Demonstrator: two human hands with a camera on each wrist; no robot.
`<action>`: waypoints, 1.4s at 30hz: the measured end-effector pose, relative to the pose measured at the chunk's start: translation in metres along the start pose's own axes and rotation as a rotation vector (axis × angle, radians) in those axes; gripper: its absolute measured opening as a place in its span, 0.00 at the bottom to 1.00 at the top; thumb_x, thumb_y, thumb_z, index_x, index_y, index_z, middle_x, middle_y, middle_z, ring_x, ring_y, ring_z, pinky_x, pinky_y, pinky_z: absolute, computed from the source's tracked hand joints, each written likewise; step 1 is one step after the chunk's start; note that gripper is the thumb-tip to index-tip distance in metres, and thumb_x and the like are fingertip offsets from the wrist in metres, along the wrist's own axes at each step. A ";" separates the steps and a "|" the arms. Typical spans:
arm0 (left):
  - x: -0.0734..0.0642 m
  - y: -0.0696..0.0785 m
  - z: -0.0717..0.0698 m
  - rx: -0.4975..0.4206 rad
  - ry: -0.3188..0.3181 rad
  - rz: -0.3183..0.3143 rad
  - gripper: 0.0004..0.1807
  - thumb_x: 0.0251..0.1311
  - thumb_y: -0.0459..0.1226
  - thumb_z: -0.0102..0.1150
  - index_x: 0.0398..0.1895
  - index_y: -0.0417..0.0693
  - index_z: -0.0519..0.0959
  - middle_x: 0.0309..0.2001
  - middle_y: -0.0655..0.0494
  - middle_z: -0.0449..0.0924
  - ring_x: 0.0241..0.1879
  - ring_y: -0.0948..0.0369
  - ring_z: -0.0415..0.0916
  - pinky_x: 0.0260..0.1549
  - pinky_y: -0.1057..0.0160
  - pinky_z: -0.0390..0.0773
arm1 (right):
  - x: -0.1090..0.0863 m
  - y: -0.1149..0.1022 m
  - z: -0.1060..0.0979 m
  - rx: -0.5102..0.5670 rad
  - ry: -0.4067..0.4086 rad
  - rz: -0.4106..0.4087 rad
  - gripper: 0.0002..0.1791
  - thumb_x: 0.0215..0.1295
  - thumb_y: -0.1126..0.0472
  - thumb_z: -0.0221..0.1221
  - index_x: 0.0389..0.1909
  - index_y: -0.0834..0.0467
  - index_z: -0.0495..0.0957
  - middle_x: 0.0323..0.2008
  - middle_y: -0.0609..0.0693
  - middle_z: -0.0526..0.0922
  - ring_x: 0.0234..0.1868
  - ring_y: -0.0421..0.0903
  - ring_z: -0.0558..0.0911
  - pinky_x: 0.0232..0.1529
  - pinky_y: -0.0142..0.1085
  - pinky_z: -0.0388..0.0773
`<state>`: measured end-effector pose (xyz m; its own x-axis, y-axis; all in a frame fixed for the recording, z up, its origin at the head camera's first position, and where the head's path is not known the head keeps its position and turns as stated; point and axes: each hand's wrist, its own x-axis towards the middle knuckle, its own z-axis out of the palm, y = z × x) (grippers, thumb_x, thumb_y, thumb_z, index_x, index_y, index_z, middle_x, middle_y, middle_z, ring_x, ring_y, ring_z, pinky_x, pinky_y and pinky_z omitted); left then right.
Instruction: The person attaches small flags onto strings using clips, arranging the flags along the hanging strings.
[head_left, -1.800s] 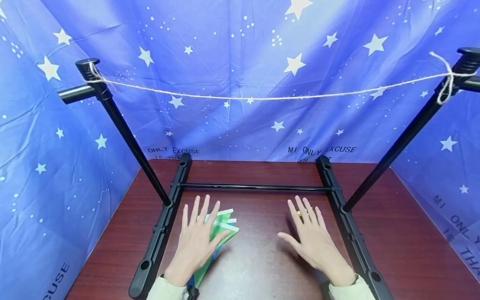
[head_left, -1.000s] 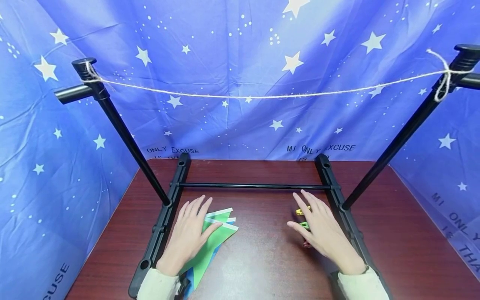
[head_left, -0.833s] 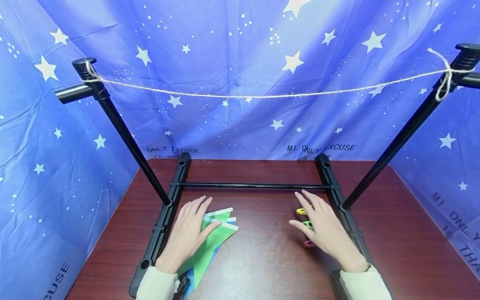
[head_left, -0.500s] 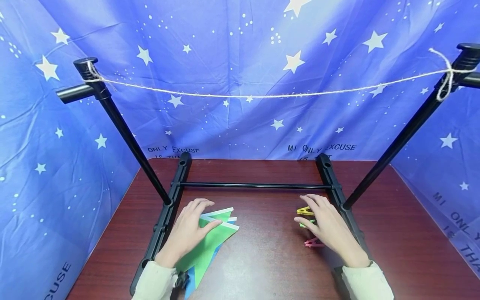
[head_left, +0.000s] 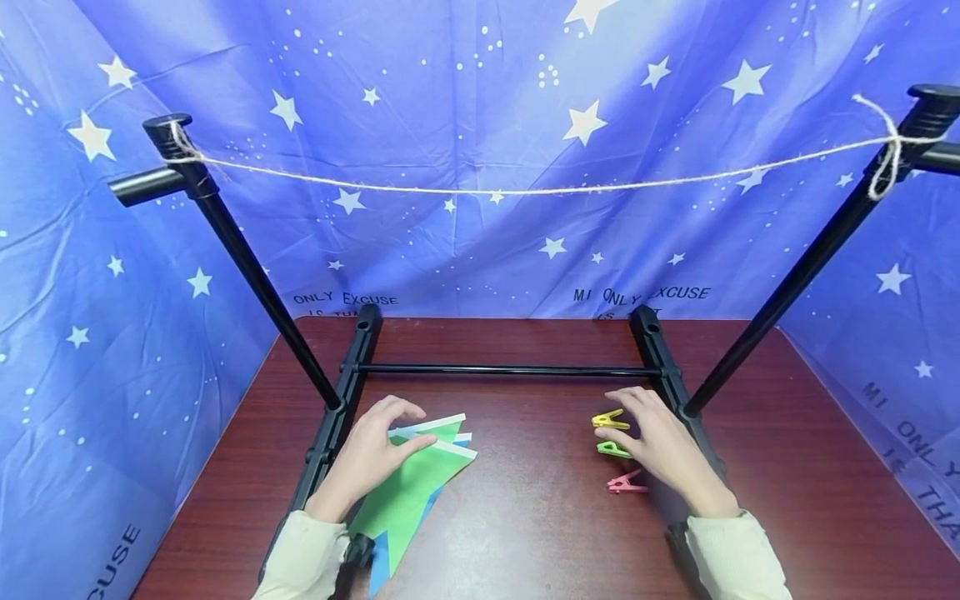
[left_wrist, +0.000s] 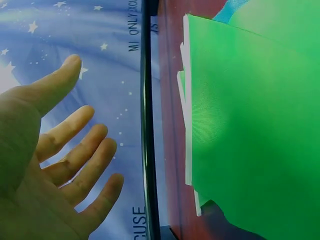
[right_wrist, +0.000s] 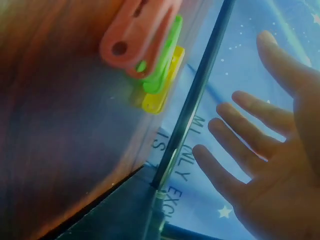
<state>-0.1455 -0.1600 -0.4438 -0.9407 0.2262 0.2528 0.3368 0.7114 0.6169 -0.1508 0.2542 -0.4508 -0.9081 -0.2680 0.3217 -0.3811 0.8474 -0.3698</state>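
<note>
My left hand [head_left: 367, 450] hovers over green and blue swallowtail pennants [head_left: 420, 487] with white top strips, stacked at the left of the table. In the left wrist view its fingers [left_wrist: 82, 165] are spread and lightly bent, holding nothing, with the green pennant [left_wrist: 255, 115] apart from them. My right hand [head_left: 663, 446] is above the right side, beside a yellow clothespin [head_left: 609, 419], a green clothespin [head_left: 613, 450] and a pink clothespin [head_left: 626, 482]. The right wrist view shows relaxed fingers [right_wrist: 245, 127] with nothing between them.
A black frame stands on the dark red table [head_left: 525, 517], with a left post [head_left: 251, 267], a right post [head_left: 795, 283] and a low crossbar [head_left: 510, 371]. White string [head_left: 525, 192] is tied between the post tops. A blue star-print curtain [head_left: 465, 100] hangs behind.
Both hands, flat and spread at first, have turned thumb-up with fingers bending. They have drawn outward, so more of the pennants and all three clothespins show.
</note>
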 end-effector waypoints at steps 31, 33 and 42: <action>0.016 -0.009 0.017 0.012 -0.100 -0.026 0.14 0.49 0.49 0.76 0.34 0.56 0.84 0.35 0.60 0.79 0.41 0.58 0.77 0.44 0.57 0.76 | 0.015 0.021 0.003 -0.064 -0.105 0.062 0.24 0.57 0.53 0.71 0.49 0.64 0.82 0.46 0.57 0.82 0.52 0.59 0.78 0.51 0.58 0.75; 0.017 -0.011 0.019 0.026 -0.095 -0.015 0.14 0.48 0.50 0.77 0.32 0.58 0.83 0.34 0.61 0.79 0.41 0.58 0.76 0.43 0.58 0.76 | 0.016 0.023 0.004 -0.069 -0.112 0.064 0.24 0.57 0.53 0.71 0.49 0.64 0.82 0.45 0.57 0.82 0.51 0.59 0.78 0.50 0.58 0.76; 0.018 -0.023 0.026 0.043 -0.106 -0.040 0.13 0.46 0.50 0.78 0.29 0.59 0.83 0.32 0.64 0.77 0.37 0.62 0.70 0.41 0.60 0.72 | 0.019 0.025 0.007 -0.072 -0.131 0.081 0.21 0.57 0.53 0.71 0.46 0.62 0.83 0.44 0.56 0.82 0.50 0.59 0.79 0.49 0.58 0.76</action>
<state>-0.1715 -0.1552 -0.4729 -0.9531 0.2646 0.1466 0.2989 0.7487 0.5917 -0.1784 0.2667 -0.4605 -0.9521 -0.2508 0.1749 -0.2963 0.8981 -0.3249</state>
